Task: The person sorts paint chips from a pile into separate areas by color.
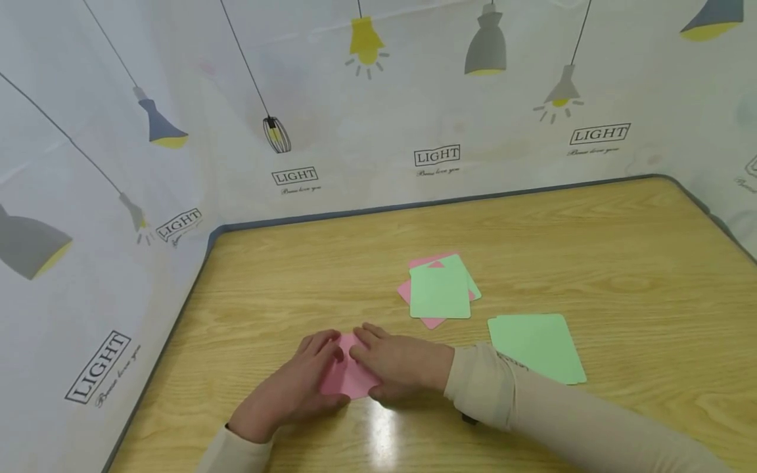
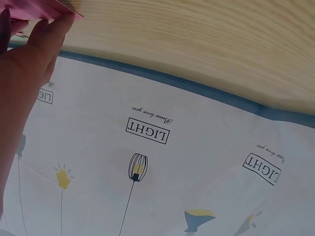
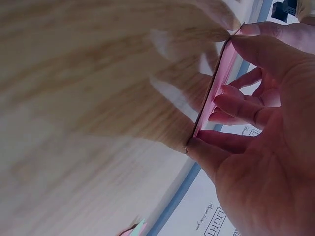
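Left hand (image 1: 303,373) and right hand (image 1: 397,361), half-open, fingers curled, are gripping a pink card (image 1: 350,382), lying at left's three o'clock, right's nine.

Soft, even, slightly dim light covers the light-brown wood-grain table (image 1: 296,276) in the head view, with a white glare streak low in the middle. Shadow darkens the lower left of the pink square sheet (image 1: 356,380). Towards the sides, the white lamp-printed backdrop (image 1: 355,135) leans. The left wrist view is greyish; the right one shows blurred, hazy wood with pale reflections.
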`<state>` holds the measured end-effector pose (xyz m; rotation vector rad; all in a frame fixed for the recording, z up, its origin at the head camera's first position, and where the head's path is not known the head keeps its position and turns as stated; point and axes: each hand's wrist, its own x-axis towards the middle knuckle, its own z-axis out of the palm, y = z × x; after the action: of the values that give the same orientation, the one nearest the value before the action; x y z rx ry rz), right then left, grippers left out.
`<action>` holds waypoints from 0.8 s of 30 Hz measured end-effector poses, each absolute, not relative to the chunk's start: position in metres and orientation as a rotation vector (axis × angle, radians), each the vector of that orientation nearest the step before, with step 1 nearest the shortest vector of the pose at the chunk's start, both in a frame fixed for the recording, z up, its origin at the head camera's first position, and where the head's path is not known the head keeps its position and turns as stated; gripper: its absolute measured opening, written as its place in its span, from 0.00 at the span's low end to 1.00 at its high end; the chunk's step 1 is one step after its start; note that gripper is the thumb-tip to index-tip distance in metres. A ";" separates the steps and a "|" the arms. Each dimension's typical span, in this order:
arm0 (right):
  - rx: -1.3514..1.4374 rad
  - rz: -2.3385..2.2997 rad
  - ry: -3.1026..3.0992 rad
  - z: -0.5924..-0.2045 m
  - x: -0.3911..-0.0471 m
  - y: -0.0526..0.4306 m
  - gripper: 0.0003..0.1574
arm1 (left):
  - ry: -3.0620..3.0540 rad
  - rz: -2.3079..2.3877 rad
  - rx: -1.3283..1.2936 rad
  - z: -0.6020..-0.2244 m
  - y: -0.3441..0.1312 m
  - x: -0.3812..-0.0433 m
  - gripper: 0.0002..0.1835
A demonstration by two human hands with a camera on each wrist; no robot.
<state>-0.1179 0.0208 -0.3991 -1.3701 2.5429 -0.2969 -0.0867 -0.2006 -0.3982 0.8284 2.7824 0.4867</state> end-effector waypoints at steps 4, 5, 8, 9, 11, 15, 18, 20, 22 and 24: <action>-1.361 -0.300 2.540 -0.398 -0.119 0.023 0.33 | 2.801 0.463 0.864 -0.396 -0.198 -0.090 0.25; -1.361 -0.298 2.537 -0.398 -0.120 0.024 0.34 | 2.803 0.457 0.871 -0.395 -0.197 -0.091 0.25; -1.354 -0.289 2.529 -0.398 -0.122 0.028 0.36 | 2.808 0.466 0.901 -0.393 -0.192 -0.096 0.25; -1.350 -0.287 2.529 -0.398 -0.123 0.030 0.36 | 2.811 0.469 0.920 -0.392 -0.190 -0.098 0.25; -1.346 -0.268 2.542 -0.397 -0.126 0.035 0.38 | 2.822 0.467 0.963 -0.391 -0.186 -0.103 0.27; -1.332 -0.247 2.593 -0.392 -0.137 0.055 0.39 | 2.849 0.462 1.080 -0.391 -0.174 -0.117 0.31; -1.287 -0.273 2.635 -0.387 -0.147 0.075 0.38 | 2.837 0.460 1.129 -0.391 -0.161 -0.130 0.33; -1.222 -0.316 2.651 -0.384 -0.154 0.089 0.38 | 2.813 0.452 1.141 -0.390 -0.149 -0.140 0.35; -1.158 -0.367 2.662 -0.383 -0.160 0.102 0.39 | 2.787 0.426 1.150 -0.390 -0.136 -0.150 0.37; -1.100 -0.398 2.673 -0.382 -0.166 0.113 0.40 | 2.766 0.398 1.162 -0.391 -0.124 -0.160 0.39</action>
<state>-0.1660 0.1129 -0.3822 -1.0999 2.6733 -0.3978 -0.1605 -0.1235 -0.3908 1.1624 2.7656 0.3982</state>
